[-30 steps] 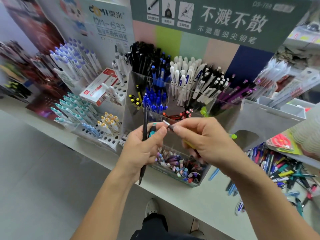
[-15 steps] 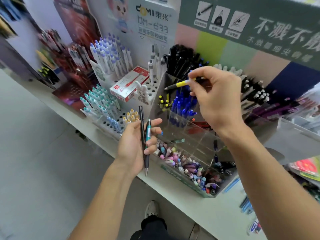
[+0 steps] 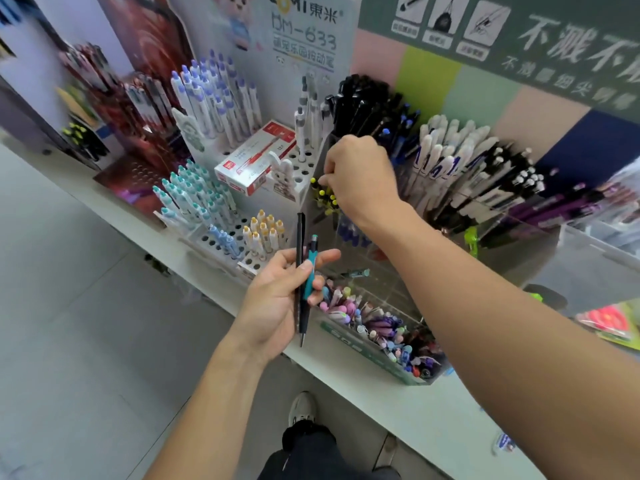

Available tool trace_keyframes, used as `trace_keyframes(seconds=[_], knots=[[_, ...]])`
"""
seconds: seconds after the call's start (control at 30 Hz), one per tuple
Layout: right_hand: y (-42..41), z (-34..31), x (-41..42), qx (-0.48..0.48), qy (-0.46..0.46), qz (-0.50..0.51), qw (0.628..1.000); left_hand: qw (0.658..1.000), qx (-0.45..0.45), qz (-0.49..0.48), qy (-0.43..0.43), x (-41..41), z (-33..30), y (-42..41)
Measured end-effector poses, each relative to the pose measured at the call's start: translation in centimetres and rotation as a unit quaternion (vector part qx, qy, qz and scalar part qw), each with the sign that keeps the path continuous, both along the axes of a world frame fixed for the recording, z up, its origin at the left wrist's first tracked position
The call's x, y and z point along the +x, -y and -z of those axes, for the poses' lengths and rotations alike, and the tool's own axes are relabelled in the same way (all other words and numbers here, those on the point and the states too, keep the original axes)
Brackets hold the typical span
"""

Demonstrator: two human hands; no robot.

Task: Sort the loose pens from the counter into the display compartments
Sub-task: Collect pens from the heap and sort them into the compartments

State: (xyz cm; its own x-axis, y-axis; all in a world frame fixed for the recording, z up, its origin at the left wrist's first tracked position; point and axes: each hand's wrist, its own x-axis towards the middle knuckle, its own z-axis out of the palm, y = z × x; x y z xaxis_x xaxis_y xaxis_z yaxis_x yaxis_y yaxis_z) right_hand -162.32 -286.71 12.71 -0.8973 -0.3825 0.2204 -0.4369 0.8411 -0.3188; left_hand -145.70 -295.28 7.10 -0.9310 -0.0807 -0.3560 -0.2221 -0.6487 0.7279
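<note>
My left hand [image 3: 277, 299] is low in front of the display, gripping a long black pen [image 3: 300, 237] and a shorter teal pen [image 3: 310, 271], both upright with their tips down. My right hand [image 3: 360, 174] reaches down into the clear display's left compartment, where the yellow-topped black pens [image 3: 327, 199] stand. Its fingers are pinched together among their tops. The yellow pen it carries is mostly hidden by the fingers. Blue pens [image 3: 353, 233] fill the compartment just right of it, partly covered by my wrist.
A front bin of pastel pens [image 3: 367, 320] sits under my left fingertips. To the left, a white peg rack [image 3: 207, 237] holds teal-capped and yellow-capped pens, with a red-and-white box [image 3: 256, 161] behind. The white counter edge [image 3: 433, 410] runs diagonally below.
My right hand has dropped with the yellow pen from above the blue pens, leftwards into the yellow-topped compartment. The left hand keeps its two pens and has barely moved.
</note>
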Motion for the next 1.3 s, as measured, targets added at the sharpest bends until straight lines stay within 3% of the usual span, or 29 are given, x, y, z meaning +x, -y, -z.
trace_keyframes(seconds=[0.2, 0.43, 0.6, 0.73, 0.87, 0.93, 1.0, 1.07, 1.17, 1.3], knots=[[-2.1, 0.0, -0.2, -0.034, 0.021, -0.019, 0.999, 0.994, -0.109, -0.014, 0.020, -0.4, 0.6, -0.5], [-0.7, -1.2, -0.1, 0.047, 0.014, -0.041, 0.998, 0.990, -0.120, -0.076, 0.000, -1.7, -0.8, -2.3], [-1.6, 0.4, 1.0, 0.022, 0.021, -0.033, 0.999, 0.989, -0.101, -0.111, 0.001, -1.6, -1.0, -2.7], [-1.7, 0.4, 1.2, 0.072, -0.006, -0.050, 0.996, 0.987, -0.112, -0.116, 0.005, -1.3, -0.4, -2.8], [-1.0, -0.4, 1.2, 0.130, 0.026, -0.066, 0.989, 0.986, -0.117, -0.122, 0.009, -1.1, -0.7, -2.3], [-1.5, -0.8, 1.3, 0.064, 0.034, -0.073, 0.995, 0.985, -0.110, -0.130, 0.014, -0.8, -0.6, -1.6], [-3.3, -1.6, 2.9, -0.078, 0.046, -0.053, 0.994, 0.987, -0.093, -0.134, 0.009, -0.5, -0.6, -0.6], [-5.2, -1.9, 5.5, -0.161, 0.135, -0.056, 0.976, 0.989, -0.081, -0.120, -0.005, 0.0, -0.5, 0.3], [-6.4, 0.2, 8.4, -0.250, 0.320, -0.067, 0.911, 0.992, -0.107, -0.069, -0.016, 0.6, -0.2, 1.0], [-6.9, 3.1, 10.5, -0.412, 0.417, -0.029, 0.809, 0.991, -0.134, -0.011, -0.008, 0.9, 0.3, -0.3]])
